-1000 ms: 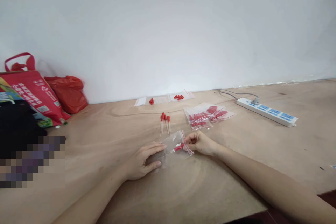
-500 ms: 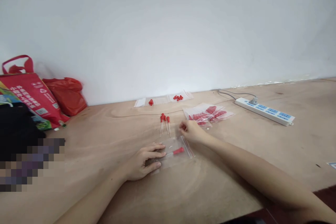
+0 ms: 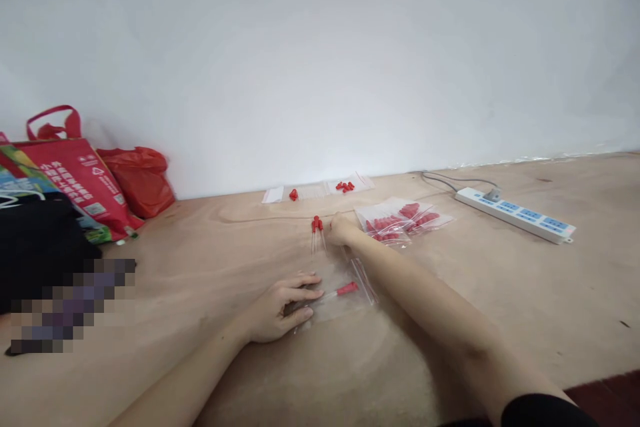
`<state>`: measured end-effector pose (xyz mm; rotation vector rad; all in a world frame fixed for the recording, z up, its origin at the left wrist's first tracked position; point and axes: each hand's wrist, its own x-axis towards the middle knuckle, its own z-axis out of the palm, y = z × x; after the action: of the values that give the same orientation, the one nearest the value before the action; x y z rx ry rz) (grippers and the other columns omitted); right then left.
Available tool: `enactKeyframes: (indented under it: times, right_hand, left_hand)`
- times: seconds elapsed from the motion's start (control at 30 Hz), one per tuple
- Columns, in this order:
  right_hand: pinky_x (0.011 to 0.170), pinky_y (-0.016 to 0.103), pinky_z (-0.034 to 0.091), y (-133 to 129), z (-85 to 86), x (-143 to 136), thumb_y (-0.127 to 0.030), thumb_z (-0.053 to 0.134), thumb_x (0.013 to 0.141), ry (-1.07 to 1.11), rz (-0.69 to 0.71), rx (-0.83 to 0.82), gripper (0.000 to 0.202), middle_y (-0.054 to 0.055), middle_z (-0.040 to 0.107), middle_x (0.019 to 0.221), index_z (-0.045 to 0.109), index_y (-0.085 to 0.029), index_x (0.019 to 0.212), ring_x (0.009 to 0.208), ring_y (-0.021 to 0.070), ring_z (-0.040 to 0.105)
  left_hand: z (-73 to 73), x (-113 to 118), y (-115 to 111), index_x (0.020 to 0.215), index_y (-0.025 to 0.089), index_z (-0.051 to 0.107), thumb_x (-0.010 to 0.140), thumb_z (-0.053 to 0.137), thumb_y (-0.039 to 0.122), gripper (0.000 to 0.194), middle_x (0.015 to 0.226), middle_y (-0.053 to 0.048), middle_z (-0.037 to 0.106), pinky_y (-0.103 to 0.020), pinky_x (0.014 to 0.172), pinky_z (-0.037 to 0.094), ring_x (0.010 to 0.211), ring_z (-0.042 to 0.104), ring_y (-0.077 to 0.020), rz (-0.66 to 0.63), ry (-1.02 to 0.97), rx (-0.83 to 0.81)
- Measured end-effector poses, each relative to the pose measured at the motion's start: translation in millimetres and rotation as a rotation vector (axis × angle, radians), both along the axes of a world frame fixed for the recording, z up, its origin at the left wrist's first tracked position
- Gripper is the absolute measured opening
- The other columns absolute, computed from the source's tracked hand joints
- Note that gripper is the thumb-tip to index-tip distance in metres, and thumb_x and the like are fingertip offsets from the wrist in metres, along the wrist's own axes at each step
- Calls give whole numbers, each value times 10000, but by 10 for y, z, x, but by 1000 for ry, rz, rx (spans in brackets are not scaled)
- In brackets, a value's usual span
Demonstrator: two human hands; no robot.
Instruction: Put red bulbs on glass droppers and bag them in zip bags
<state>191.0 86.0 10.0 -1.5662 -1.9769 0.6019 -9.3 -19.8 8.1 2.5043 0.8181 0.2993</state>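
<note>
My left hand [image 3: 287,307] lies with fingers spread on a clear zip bag [image 3: 333,312], pressing it to the table. Inside that bag is one dropper with a red bulb [image 3: 347,289] and a clear stem. My right hand [image 3: 343,230] is beyond the bag, fingers curled and mostly hidden by the hand's back. It appears closed on a dropper, with a faint thin stem showing below it. Just left of it, a small group of red-bulbed droppers [image 3: 317,227] lies on the table, stems toward me.
Zip bags of red bulbs [image 3: 405,219] lie right of my right hand. Along the wall are more bags with loose red bulbs [image 3: 345,186] and clear tubes. A power strip [image 3: 515,215] sits at right, red bags [image 3: 137,180] and a black item [image 3: 45,247] at left.
My right hand has moved left and away from me to the droppers' right side; one fewer dropper shows in the group. My left hand stays on the bag. The view shifted slightly.
</note>
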Motion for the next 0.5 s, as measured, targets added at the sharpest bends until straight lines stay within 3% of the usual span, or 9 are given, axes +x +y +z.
enactKeyframes:
  times: [0.13,0.2,0.27,0.37,0.5]
  right_hand:
    - [722,316,420,-287,58,228,-98,448,717,2,-61,82,543,157,581,932,297,-63,1238,855,225,561]
    - [752,324,412,-487,54,420,-120,387,754,95,-31,300,555,130,554,926,209,-74,1277,838,202,544]
    - [739,318,414,-678,10,617,-170,381,776,187,-43,411,511,86,527,872,233,-119,1262,781,181,531]
    - [618,284,430,-886,-119,814,-259,420,788,415,-146,390,441,21,470,804,281,-187,1200,628,133,502]
    - [439,236,405,-988,-275,814,-331,465,768,761,-245,257,389,-36,387,755,269,-239,1091,474,81,458]
  left_hand:
    - [11,1,-9,1154,262,547,823,482,274,337,1297,-48,458,-431,996,318,1217,376,-222,10,3,-11]
    - [19,4,-10,1150,276,548,816,492,270,338,1293,-36,463,-431,997,317,1214,380,-221,9,-11,-9]
    - [27,8,-7,1146,282,551,812,497,267,338,1284,-32,474,-434,995,319,1211,385,-223,6,-21,-6]
    - [32,11,0,1145,281,552,815,494,271,336,1284,-35,474,-434,992,321,1208,388,-225,-3,-14,-2]
    - [19,7,8,1156,279,542,819,487,274,342,1291,-38,465,-437,998,314,1215,379,-225,0,6,4]
